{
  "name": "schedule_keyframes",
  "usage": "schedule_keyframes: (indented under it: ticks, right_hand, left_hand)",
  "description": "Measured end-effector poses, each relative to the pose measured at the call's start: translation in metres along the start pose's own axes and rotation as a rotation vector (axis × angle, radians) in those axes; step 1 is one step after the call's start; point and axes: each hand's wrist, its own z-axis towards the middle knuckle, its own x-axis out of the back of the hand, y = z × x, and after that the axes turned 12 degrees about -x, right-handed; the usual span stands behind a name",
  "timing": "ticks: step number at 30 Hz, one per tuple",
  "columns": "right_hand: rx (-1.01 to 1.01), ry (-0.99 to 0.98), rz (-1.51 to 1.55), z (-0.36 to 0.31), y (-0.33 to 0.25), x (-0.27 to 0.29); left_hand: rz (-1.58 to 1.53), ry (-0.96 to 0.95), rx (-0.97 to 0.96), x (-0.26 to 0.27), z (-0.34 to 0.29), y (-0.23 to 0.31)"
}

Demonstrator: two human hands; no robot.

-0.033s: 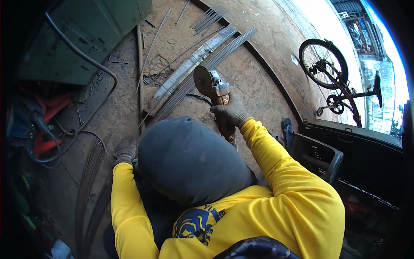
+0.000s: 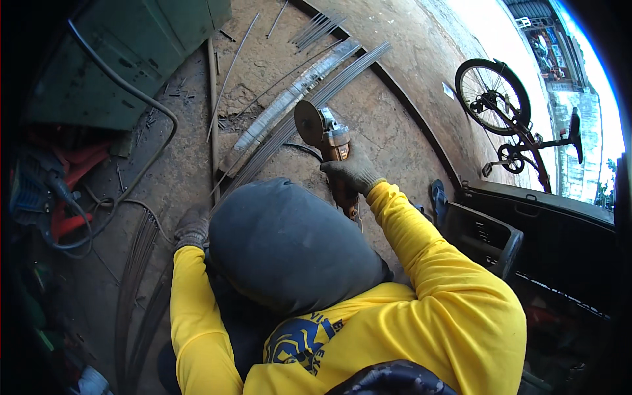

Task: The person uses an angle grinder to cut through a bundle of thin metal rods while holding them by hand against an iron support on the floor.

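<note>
Fingers of the gloved left hand (image 2: 191,230), right of a green metal casing (image 2: 131,46) (inside hidden), lie in shadow; their grip cannot be told. Centre: bundled metal rods (image 2: 336,89) on the floor (image 2: 388,135). Next, an angle grinder (image 2: 339,150), disc (image 2: 309,123) beside the rods, contact unclear; the right hand's (image 2: 357,169) gloved fingers wrap its body. Far right: a dark, straight-edged structure (image 2: 540,203), interior too dim to read.

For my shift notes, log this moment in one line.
Right hand: holding grinder | Left hand: near rods, hold unclear | Rods: side by side | Bicycle: picture's right
</note>
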Motion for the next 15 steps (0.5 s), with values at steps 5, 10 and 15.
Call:
schedule_keyframes:
  ticks: [5,10,15]
  right_hand:
    - [-0.023,-0.018,-0.043,-0.002,-0.006,0.000]
    - [-0.031,-0.020,-0.025,0.002,0.001,0.000]
    - [-0.036,-0.038,-0.016,0.000,-0.007,0.001]
  left_hand:
    - [-0.077,-0.096,0.011,0.007,0.013,0.026]
    - [-0.061,-0.048,0.020,0.002,0.007,0.020]
    - [-0.083,-0.045,-0.004,0.009,0.000,0.015]
